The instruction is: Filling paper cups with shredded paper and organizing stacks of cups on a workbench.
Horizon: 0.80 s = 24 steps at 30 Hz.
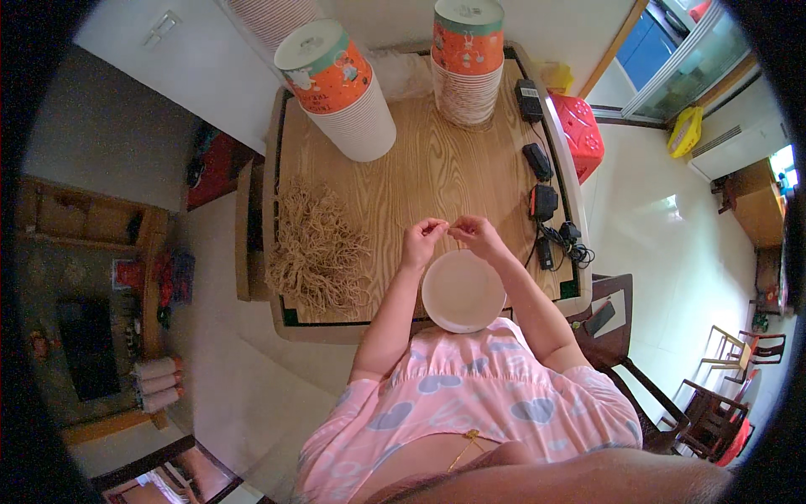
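Pinching, mid-frame: left hand [419, 244] and right hand [478, 238] are each pressing fingertips together — anything held too small to tell.
White tub [463, 291]: is sitting round, smooth, just below — contents unclear.
Stringy brown heap [319, 249]: is lying tangled, centre left.
Nested cup stacks [344, 97]: are standing upper centre.

Round white open container [463, 290]: paper-like, smooth, matt. Tangled bundle of tan fibrous strands [315, 248]: rough, matt. Rectangular brown table [411, 185]: wood-grain top, smooth, slight sheen. Squat red plastic stool [578, 134]: glossy. Pale floor [646, 223]: smooth, glossy.
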Each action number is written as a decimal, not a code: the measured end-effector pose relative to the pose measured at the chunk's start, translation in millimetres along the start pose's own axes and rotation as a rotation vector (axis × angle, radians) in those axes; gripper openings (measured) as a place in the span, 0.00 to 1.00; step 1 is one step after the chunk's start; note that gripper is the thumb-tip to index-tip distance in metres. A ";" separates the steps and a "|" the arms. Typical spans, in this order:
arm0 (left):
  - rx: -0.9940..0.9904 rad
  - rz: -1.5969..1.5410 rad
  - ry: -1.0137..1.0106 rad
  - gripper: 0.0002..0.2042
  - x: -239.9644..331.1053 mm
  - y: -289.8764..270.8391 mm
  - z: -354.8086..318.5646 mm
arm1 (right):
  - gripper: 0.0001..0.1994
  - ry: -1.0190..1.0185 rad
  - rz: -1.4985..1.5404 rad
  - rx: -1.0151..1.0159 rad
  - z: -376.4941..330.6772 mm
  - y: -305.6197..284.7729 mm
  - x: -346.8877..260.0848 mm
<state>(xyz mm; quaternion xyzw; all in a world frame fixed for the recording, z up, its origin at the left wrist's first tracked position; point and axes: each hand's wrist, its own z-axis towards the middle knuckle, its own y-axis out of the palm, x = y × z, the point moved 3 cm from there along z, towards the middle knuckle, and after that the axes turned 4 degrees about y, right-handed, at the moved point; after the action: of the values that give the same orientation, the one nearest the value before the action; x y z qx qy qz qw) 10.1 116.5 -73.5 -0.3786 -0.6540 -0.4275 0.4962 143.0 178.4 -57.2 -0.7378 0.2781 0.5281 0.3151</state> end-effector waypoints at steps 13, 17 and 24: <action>-0.271 0.628 0.057 0.06 -7.5 -20.9 25.4 | 0.09 0.213 -0.106 -0.184 10.7 -14.8 8.6; -0.204 0.683 0.094 0.04 -3.9 -27.9 35.3 | 0.12 0.271 0.091 -0.260 11.9 -9.5 11.7; -0.195 0.792 0.192 0.02 16.3 -11.8 42.1 | 0.13 0.327 0.191 -0.217 10.2 -4.5 10.0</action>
<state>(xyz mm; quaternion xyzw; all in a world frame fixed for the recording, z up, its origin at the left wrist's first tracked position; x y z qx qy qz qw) -18.1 152.9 -65.8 -0.6046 -0.3651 -0.2971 0.6426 143.1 188.2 -68.5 -0.8136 0.3355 0.4557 0.1332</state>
